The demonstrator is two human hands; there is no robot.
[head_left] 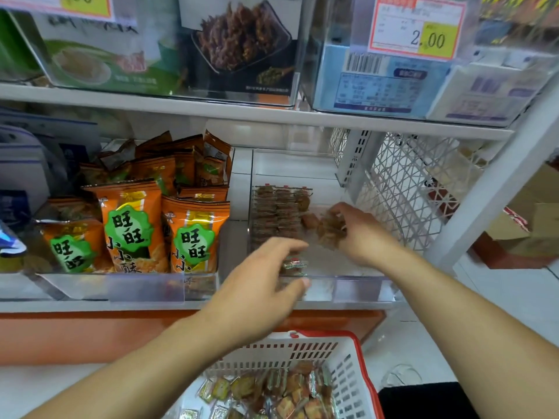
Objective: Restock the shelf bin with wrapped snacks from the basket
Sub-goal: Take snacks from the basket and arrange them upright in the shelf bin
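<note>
A clear plastic shelf bin (357, 285) holds rows of small brown wrapped snacks (275, 210) along its left side. My right hand (360, 234) reaches inside the bin and grips a bunch of brown wrapped snacks (328, 231) over its bare right half. My left hand (260, 285) is at the bin's front edge and pinches a small stack of wrapped snacks (295, 266) between thumb and fingers. Below, a white basket with a red rim (351, 355) holds several loose wrapped snacks (272, 391).
Orange snack bags (136, 222) fill the bin to the left. A white lattice panel (414, 189) and a shelf upright (496, 182) stand to the right. The upper shelf carries clear bins and a price tag (417, 28). Cardboard boxes (532, 213) lie at far right.
</note>
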